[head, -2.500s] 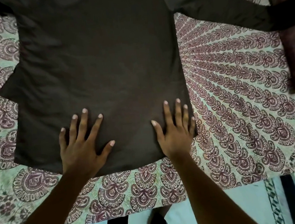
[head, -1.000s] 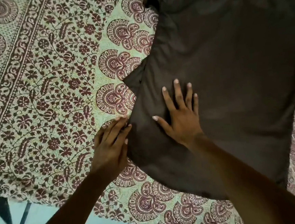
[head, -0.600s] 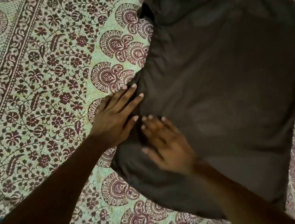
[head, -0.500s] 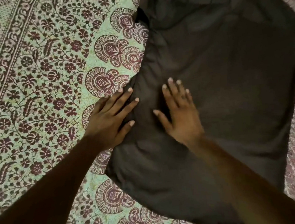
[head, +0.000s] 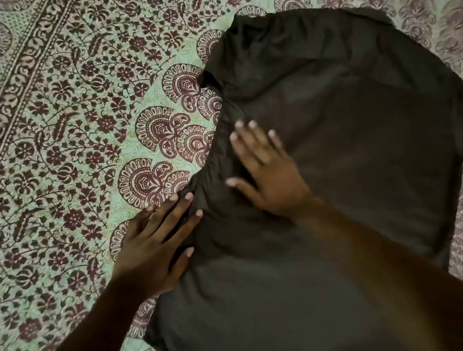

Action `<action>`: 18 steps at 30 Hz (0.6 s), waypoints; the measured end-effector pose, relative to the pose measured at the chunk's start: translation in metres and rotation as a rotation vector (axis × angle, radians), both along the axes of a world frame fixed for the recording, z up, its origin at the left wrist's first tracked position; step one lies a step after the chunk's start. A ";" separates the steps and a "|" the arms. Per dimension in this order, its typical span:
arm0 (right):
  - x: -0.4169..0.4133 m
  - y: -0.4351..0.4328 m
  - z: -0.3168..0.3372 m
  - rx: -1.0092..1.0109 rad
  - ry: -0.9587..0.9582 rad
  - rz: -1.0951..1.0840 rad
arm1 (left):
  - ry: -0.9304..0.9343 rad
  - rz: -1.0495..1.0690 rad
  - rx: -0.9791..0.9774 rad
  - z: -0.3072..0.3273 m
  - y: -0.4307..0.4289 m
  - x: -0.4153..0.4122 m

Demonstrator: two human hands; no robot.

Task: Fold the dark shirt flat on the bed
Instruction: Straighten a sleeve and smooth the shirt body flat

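There is one garment in front of me: a single dark brown, long-bodied cloth shirt [head: 348,151]. It lies spread on the one bed cover in view, a pale green cotton sheet printed with maroon flowers and fan-shaped motifs [head: 67,133]. The shirt fills the right half of what I see, running from the upper middle down to the bottom edge. Its body lies mostly smooth, with a seam line crossing near the top. One sleeve shows, at the far right edge, and it is cut off by the frame. The shirt's left edge is uneven and creased, with a small fold tucked in near the top left.

Both of my hands are on that left edge, two bare forearms reaching in from below. My left hand [head: 152,246] lies palm down with its four fingers straight and close together. Their tips rest just where the dark fabric meets the printed sheet, and the thumb lies on the shirt. It pinches nothing.

My right hand [head: 269,177] lies flat on the shirt, just beyond and to the right of the left, fingers straight and slightly spread, thumb out to the side. It is somewhat blurred. The two hands are near each other but apart, with a band of wrinkled fabric between them.
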State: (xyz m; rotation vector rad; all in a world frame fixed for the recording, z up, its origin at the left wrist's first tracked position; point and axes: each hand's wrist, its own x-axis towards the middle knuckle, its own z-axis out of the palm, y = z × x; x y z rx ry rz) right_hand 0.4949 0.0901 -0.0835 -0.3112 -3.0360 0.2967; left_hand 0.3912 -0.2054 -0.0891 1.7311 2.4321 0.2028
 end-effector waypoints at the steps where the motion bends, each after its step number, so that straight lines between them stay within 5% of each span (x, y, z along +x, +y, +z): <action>1: -0.015 0.016 0.000 -0.005 -0.021 -0.161 | 0.004 -0.001 0.002 0.000 0.000 0.000; 4: -0.047 0.038 -0.004 -0.076 -0.143 -0.441 | 0.001 0.000 0.004 -0.001 0.000 0.000; 11: -0.007 -0.030 0.000 -0.058 -0.204 -0.164 | -0.021 -0.002 0.019 0.002 0.000 -0.002; 18: 0.013 -0.041 -0.005 -0.132 -0.134 -0.516 | -0.070 -0.012 0.026 0.004 0.000 -0.002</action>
